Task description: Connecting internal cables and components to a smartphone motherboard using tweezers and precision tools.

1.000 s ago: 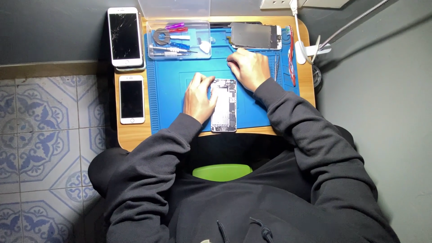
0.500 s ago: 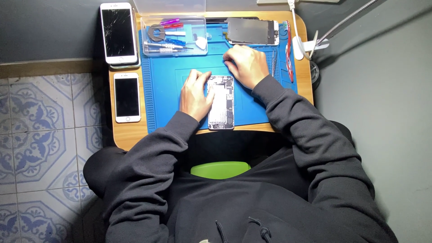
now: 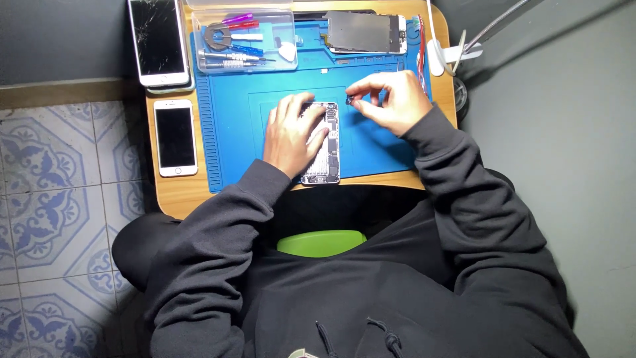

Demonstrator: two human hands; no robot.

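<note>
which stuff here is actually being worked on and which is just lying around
In hand:
- opened phone, under the left hand
- small dark part, pinched in the right hand
- blue mat beneath

Lying about:
- cracked phone
- white phone
- tool tray
- detached screen
- lamp

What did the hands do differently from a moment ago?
The right hand came up off the blue mat and now pinches a tiny dark part beside the opened phone. The left hand stayed pressed on that phone. The two phones at the side and the clear tool tray did not move.
</note>
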